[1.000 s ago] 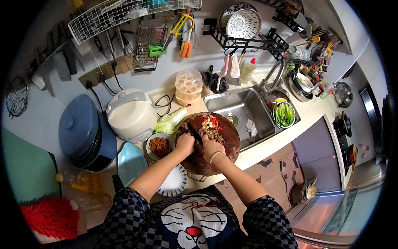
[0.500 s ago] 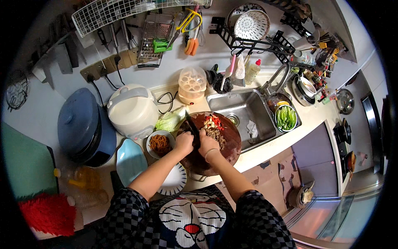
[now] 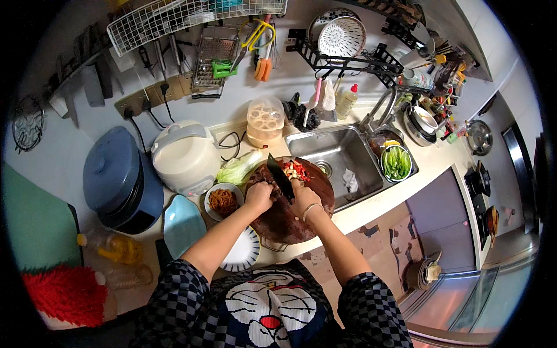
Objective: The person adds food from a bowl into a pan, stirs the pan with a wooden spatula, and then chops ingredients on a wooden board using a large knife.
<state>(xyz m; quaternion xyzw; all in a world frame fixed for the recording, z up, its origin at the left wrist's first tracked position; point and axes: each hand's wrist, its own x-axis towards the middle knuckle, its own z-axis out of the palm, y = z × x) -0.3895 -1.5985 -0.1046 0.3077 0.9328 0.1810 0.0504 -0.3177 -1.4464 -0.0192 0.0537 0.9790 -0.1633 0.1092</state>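
My right hand point(image 3: 304, 200) grips a dark-bladed kitchen knife point(image 3: 279, 174) over a round wooden chopping board point(image 3: 284, 223). The blade slants away from me to the left, its tip near the board's far edge. Just left of the blade is my left hand point(image 3: 259, 197), with fingers curled down at the board; what they hold, if anything, is hidden. Chopped red and pale pieces point(image 3: 297, 170) lie on the far part of the board, beyond my right hand. Pale green lettuce or cabbage leaf point(image 3: 239, 167) rests at the board's far left edge.
A bowl of brown strips point(image 3: 223, 200), a striped plate point(image 3: 243, 249) and a light-blue dish point(image 3: 183, 226) stand left of the board. A rice cooker point(image 3: 184, 156) is behind them. The sink point(image 3: 342, 152) lies right, with a bowl of green vegetables point(image 3: 397, 162).
The knife and my right hand have shifted right, and the blade slants more. My left hand stays on the board's left. The chopped brown pile beside my right hand no longer shows there.
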